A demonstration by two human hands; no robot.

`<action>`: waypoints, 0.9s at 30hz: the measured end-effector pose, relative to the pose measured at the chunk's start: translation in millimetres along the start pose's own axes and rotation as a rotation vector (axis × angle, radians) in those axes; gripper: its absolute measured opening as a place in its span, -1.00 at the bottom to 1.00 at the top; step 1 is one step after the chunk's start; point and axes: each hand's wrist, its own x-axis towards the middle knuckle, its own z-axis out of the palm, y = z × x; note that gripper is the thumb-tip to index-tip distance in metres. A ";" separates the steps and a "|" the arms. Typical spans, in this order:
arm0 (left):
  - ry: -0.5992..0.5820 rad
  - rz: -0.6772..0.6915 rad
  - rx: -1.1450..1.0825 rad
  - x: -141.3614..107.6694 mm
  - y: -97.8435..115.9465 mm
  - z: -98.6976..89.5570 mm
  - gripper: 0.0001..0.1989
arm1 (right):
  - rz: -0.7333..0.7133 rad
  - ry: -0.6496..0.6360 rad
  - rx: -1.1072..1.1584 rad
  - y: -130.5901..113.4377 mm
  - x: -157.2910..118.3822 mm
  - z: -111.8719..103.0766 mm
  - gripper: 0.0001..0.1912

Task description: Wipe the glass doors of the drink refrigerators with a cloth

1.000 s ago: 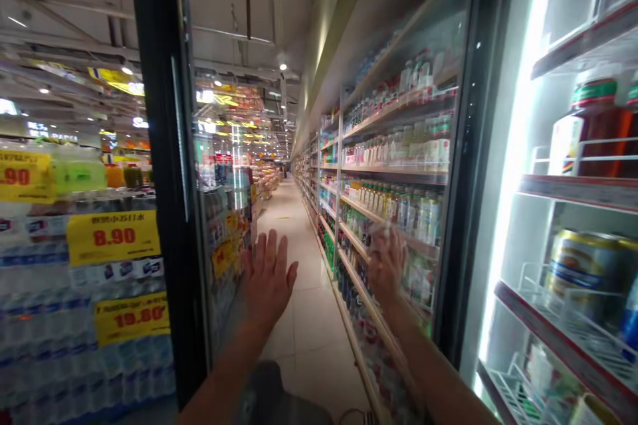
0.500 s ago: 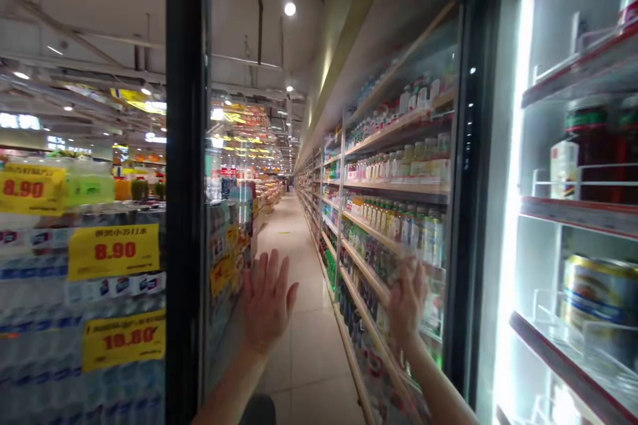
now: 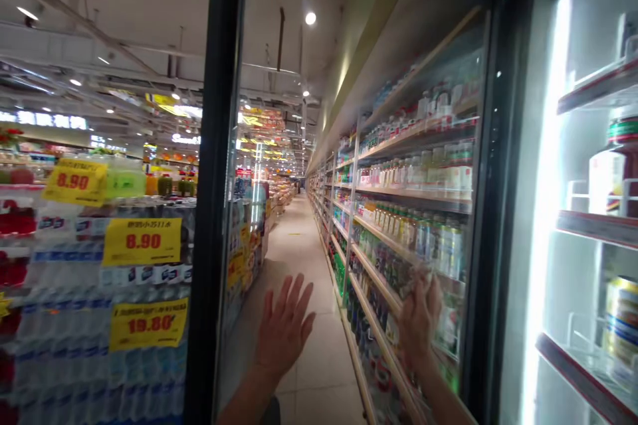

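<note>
While facing the glass door [image 3: 216, 179], standing open beside the lit cooler shelves [image 3: 598, 227], hold left hand [image 3: 284, 332] palm-forward, fingers spread; cannot tell grip of blurred right hand [image 3: 419, 319], nor contact with glass for either; best to push gently, sharing force evenly.

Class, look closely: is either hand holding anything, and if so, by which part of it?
The left hand, open and spread, holds nothing. The right hand is blurred, so whether it holds anything, and where, cannot be told.
</note>
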 end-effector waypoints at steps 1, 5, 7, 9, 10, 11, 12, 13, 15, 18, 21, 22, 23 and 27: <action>-0.004 -0.007 0.005 -1.9 1.3 0.8 -0.59 | 0.069 0.032 -0.004 -3.4 1.7 1.2 -0.42; 0.002 -0.003 0.044 -2.6 0.7 4.3 -0.58 | -0.243 -0.155 0.096 -62.0 -19.6 4.7 -0.41; 0.008 0.005 0.052 -2.3 -1.7 5.4 -0.55 | -0.454 -0.259 0.154 -78.2 -30.0 6.3 -0.41; 0.004 0.012 0.048 -2.3 -4.0 5.6 -0.53 | -0.470 -0.244 0.154 -63.0 -27.5 7.7 -0.44; -0.001 0.015 0.050 -2.2 -5.0 5.5 -0.53 | -0.399 -0.199 0.128 -45.3 -21.0 8.2 -0.46; -0.002 0.020 0.058 -2.0 -5.8 5.2 -0.53 | -0.299 -0.139 0.093 -24.6 -12.2 8.6 -0.47; -0.002 0.026 0.069 -1.7 -6.4 4.9 -0.53 | -0.178 -0.076 0.054 -4.2 -2.7 8.8 -0.49; -0.001 0.034 0.079 -1.2 -6.8 4.8 -0.53 | -0.041 0.006 0.017 12.3 5.9 8.9 -0.48; 0.004 0.050 0.090 -0.5 -7.2 5.0 -0.53 | 0.174 0.116 -0.030 24.5 12.9 8.2 -0.47; 0.012 0.050 0.085 -0.8 -7.3 6.7 -0.52 | 0.038 -0.012 0.007 -7.4 -8.7 5.4 -0.47; 0.013 0.026 0.069 -2.8 -8.2 7.5 -0.51 | -0.400 -0.272 0.116 -40.5 -37.2 1.6 -0.45; 0.002 0.032 0.073 -3.4 -8.7 7.2 -0.51 | -0.474 -0.302 0.127 -40.4 -39.4 0.8 -0.45; -0.016 0.050 0.087 -3.9 -9.1 6.6 -0.52 | -0.485 -0.292 0.119 -34.0 -36.6 0.6 -0.46; -0.033 0.067 0.128 -3.4 -8.7 4.3 -0.53 | -0.033 0.004 -0.004 9.0 6.9 7.6 -0.50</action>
